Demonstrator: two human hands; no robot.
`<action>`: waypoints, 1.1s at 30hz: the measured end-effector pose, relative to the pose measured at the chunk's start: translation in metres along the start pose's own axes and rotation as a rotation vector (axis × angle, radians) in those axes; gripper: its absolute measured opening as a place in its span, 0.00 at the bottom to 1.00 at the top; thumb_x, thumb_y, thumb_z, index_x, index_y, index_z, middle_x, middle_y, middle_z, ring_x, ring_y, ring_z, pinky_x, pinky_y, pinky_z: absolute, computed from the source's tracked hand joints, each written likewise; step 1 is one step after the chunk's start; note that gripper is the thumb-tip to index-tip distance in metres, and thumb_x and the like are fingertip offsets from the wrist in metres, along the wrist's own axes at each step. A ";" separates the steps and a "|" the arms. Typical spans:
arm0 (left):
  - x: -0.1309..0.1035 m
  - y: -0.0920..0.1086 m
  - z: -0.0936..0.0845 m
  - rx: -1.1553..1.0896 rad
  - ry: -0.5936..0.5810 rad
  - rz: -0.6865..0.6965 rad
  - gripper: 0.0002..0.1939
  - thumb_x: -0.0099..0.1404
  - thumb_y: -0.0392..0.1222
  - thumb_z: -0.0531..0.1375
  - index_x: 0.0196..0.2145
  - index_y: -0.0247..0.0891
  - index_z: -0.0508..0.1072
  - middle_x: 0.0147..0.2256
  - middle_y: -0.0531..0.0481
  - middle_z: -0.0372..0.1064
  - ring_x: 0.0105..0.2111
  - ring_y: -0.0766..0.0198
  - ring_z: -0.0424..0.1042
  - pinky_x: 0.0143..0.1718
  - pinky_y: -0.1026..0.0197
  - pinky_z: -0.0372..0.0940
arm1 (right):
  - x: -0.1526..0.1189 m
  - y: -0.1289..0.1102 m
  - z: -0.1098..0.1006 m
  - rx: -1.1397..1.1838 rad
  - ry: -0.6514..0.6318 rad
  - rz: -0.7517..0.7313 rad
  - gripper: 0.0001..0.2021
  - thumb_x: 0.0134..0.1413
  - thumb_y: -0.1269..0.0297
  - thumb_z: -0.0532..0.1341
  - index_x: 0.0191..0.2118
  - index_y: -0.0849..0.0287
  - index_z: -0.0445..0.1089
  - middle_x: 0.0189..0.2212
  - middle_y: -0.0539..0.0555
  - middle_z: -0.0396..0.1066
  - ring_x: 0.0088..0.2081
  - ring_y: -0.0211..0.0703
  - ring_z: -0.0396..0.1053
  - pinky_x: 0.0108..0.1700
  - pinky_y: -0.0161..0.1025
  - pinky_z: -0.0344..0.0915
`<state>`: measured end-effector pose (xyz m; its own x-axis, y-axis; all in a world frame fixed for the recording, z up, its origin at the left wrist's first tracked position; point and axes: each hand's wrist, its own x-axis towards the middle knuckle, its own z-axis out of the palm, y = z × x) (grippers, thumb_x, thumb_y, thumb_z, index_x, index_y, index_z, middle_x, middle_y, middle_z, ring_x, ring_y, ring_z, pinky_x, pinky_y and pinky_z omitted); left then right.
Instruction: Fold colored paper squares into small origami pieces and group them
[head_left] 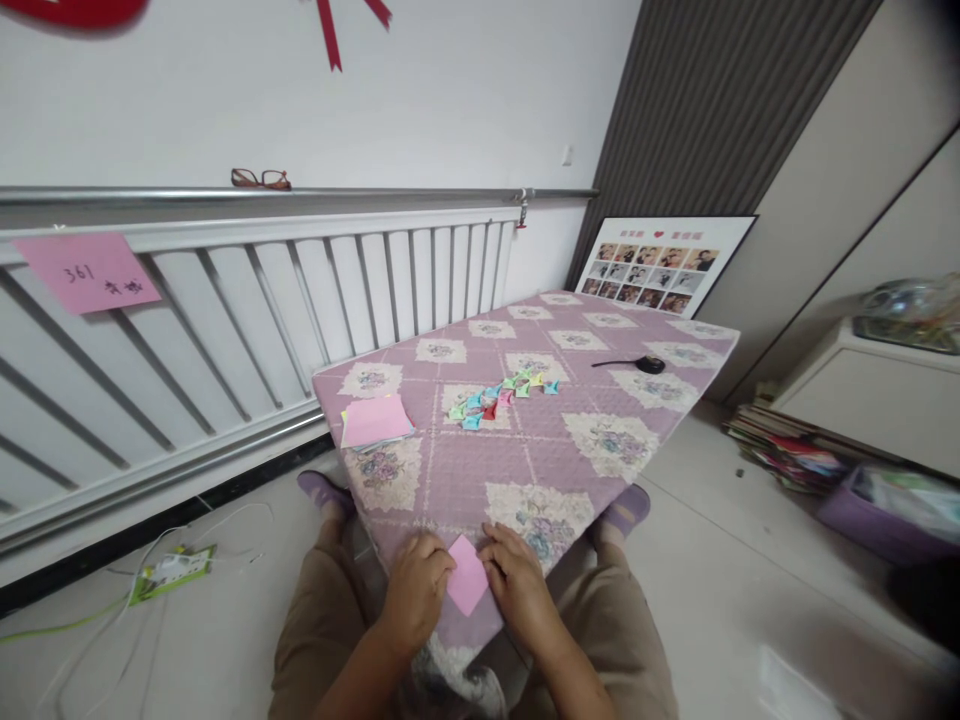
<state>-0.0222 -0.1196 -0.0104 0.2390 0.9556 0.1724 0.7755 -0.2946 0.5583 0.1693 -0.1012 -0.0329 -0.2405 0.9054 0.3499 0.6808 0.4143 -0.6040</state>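
A small pink sheet of origami paper (pixel 466 577), folded to a pointed shape, lies on the near corner of the cloth-covered table. My left hand (pixel 417 588) has its fingers curled and pressed together at the paper's left edge. At the right edge, my right hand (pixel 519 582) pinches the same paper, its fingers bent. Beyond the hands stand several small folded paper pieces (pixel 490 411) in blue, green, yellow, pink and red, grouped in slanting rows. A stack of square paper (pixel 376 420), pink on top, rests at the table's left edge.
The patterned tablecloth (pixel 480 475) covers the table. A black object with a thin tail (pixel 649 365) lies toward its far right. A white radiator (pixel 262 310) runs along the left, with glasses (pixel 260 180) on the pipe above. A power strip (pixel 174 572) with cables sits on the floor.
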 end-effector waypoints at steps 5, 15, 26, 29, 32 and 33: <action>-0.005 -0.010 0.003 -0.046 -0.026 0.065 0.15 0.61 0.29 0.51 0.36 0.42 0.75 0.38 0.49 0.70 0.39 0.59 0.63 0.43 0.56 0.57 | -0.001 0.006 0.002 0.050 0.029 -0.021 0.11 0.49 0.74 0.54 0.33 0.55 0.72 0.49 0.57 0.72 0.54 0.51 0.64 0.56 0.55 0.58; -0.001 -0.011 -0.006 -0.140 -0.065 0.086 0.12 0.59 0.31 0.54 0.37 0.41 0.75 0.38 0.48 0.69 0.41 0.58 0.65 0.45 0.55 0.58 | -0.002 -0.023 -0.017 0.156 -0.102 -0.024 0.10 0.52 0.71 0.55 0.35 0.52 0.72 0.40 0.53 0.74 0.46 0.46 0.69 0.51 0.47 0.61; -0.001 -0.012 -0.015 -0.174 -0.137 0.054 0.18 0.49 0.35 0.62 0.41 0.41 0.74 0.42 0.48 0.68 0.44 0.57 0.64 0.47 0.56 0.58 | -0.008 -0.025 -0.024 0.147 -0.227 -0.030 0.22 0.39 0.77 0.58 0.43 0.52 0.72 0.46 0.54 0.73 0.52 0.49 0.65 0.56 0.51 0.54; 0.000 -0.011 -0.015 -0.188 -0.127 0.041 0.16 0.50 0.33 0.61 0.39 0.41 0.74 0.41 0.49 0.69 0.43 0.58 0.64 0.47 0.57 0.58 | -0.007 -0.026 -0.024 0.154 -0.222 -0.035 0.19 0.42 0.76 0.58 0.41 0.52 0.73 0.45 0.54 0.73 0.51 0.49 0.66 0.55 0.51 0.55; 0.000 -0.011 -0.017 -0.209 -0.134 0.047 0.14 0.52 0.33 0.60 0.37 0.41 0.75 0.40 0.49 0.69 0.42 0.59 0.65 0.47 0.57 0.58 | -0.006 -0.026 -0.023 0.161 -0.215 -0.044 0.15 0.47 0.74 0.58 0.40 0.52 0.73 0.44 0.55 0.74 0.51 0.50 0.66 0.54 0.52 0.56; 0.000 -0.010 -0.018 -0.214 -0.132 0.052 0.13 0.52 0.33 0.60 0.36 0.41 0.75 0.40 0.49 0.69 0.41 0.59 0.65 0.46 0.58 0.58 | -0.005 -0.025 -0.023 0.161 -0.215 -0.048 0.14 0.49 0.73 0.58 0.40 0.52 0.74 0.44 0.55 0.74 0.50 0.50 0.66 0.54 0.52 0.56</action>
<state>-0.0407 -0.1170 -0.0019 0.3610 0.9266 0.1057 0.6220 -0.3237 0.7130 0.1694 -0.1187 -0.0031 -0.4227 0.8763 0.2310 0.5505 0.4508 -0.7026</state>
